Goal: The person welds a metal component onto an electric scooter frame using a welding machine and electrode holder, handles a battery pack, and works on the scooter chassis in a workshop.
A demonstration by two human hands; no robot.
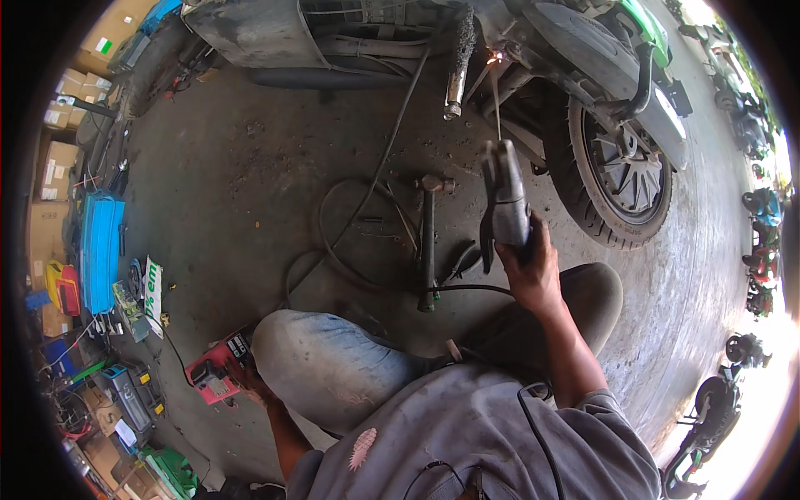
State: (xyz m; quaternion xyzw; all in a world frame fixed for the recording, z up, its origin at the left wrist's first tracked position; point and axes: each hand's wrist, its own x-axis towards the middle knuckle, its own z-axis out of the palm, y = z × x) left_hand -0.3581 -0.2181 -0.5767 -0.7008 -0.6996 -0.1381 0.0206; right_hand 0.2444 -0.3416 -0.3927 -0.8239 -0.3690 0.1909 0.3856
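Observation:
My right hand (533, 265) is closed round the grip of a welding electrode holder (508, 196). A thin welding rod (497, 108) runs up from its jaws, and a bright glow shows where its tip meets the underside of a motorbike frame (521, 75). At the lower left, my left hand (252, 385) is by the dark panel of a small red welding machine (215, 371), fingers stretched out against it. My knee hides part of that hand. Below the holder, a hammer (428, 237) and black-handled pliers (462, 260) lie on the floor.
A black cable (327, 225) loops across the floor beside the hammer. The motorbike's rear wheel (621, 171) stands at the upper right, its shock absorber (457, 79) hanging close to the rod. Cardboard boxes (60, 171) and a blue case (102, 250) line the left side.

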